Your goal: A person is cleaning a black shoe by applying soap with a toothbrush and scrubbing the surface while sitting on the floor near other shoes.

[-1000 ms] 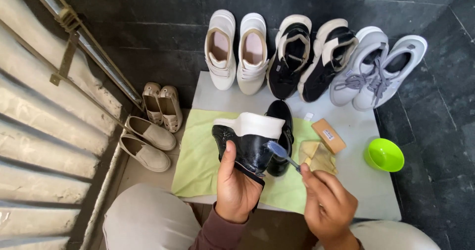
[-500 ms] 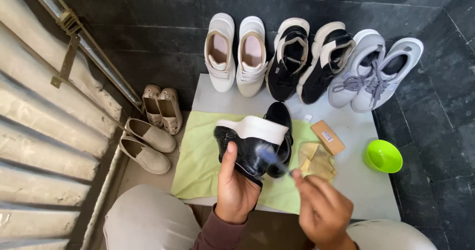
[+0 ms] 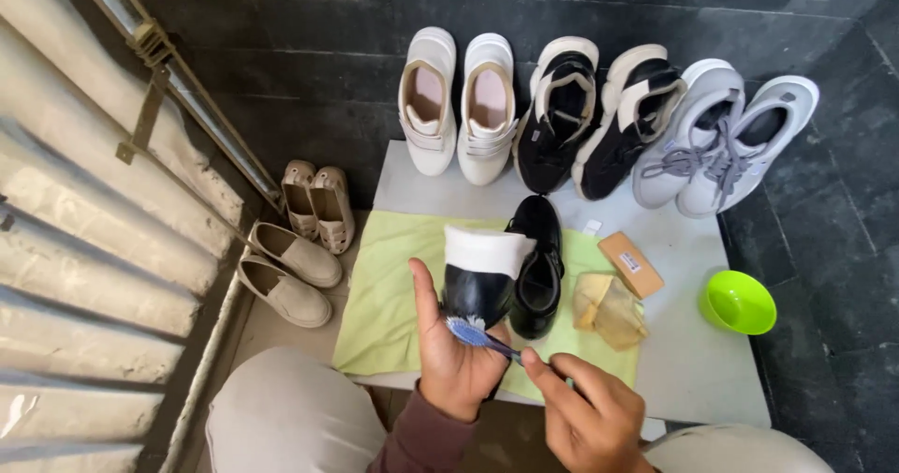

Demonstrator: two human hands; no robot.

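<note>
At lower centre of the frame, the left hand (image 3: pixel 454 365) grips a glossy black shoe with a white sole (image 3: pixel 479 276), tilted sole-side up above a pale green cloth (image 3: pixel 384 295) spread on the light grey bench (image 3: pixel 688 370); the thumb lies along the shoe's left side. Just to the right, the right hand (image 3: pixel 585 417) pinches the handle of a blue toothbrush (image 3: pixel 473 332), whose white bristles touch the black upper near the left hand's fingers. Beside the held shoe, its black mate (image 3: pixel 538 272) lies on the cloth, opening upward. Right of it sit a crumpled tan rag (image 3: pixel 609 309) and a small brown rectangular block (image 3: pixel 629 262). Further right, a lime-green plastic bowl (image 3: pixel 738 302) rests on the dark stone floor (image 3: pixel 824 276) beside the bench edge. Along the top of the frame stand three pairs in a row: cream strap shoes (image 3: pixel 459 98), black-and-white sneakers (image 3: pixel 599 112) and light grey laced sneakers (image 3: pixel 721 136). At middle left, two pairs of beige slip-ons (image 3: pixel 300 239) lie on the floor.
</note>
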